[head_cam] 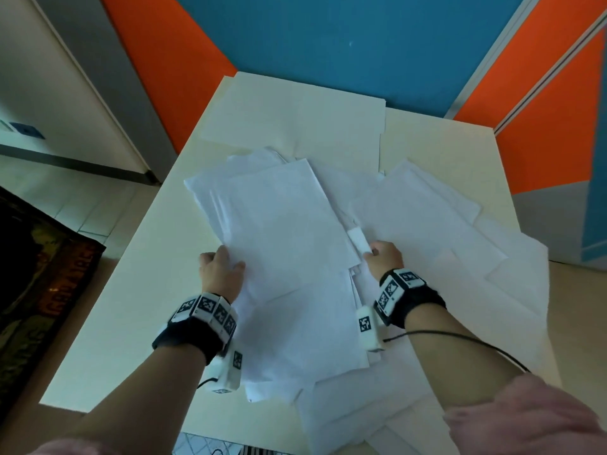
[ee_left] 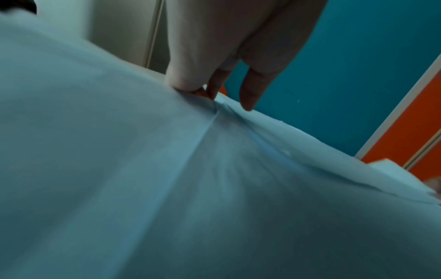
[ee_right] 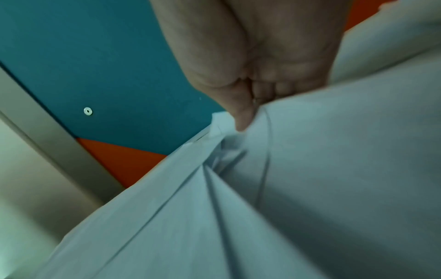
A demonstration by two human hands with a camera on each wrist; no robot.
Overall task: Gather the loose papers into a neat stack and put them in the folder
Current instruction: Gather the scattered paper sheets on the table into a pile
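You've got your left hand (head_cam: 220, 270) and right hand (head_cam: 385, 259) each pinching a side of the papers (head_cam: 289, 244) mid-table (head_cam: 108, 323), likely to square them before the open folder (head_cam: 295, 116) behind

A ragged, fanned pile of plain white paper sheets (head_cam: 295, 244) is spread across the table (edges unaligned); beyond it, an open cream card folder (head_cam: 328, 116) is laid flat.

white papers (head_cam: 289, 224), cream folder (head_cam: 295, 110), pale table (head_cam: 115, 323), blue-and-orange wall panels (head_cam: 328, 34), black-and-white patterned wristbands (head_cam: 203, 313)
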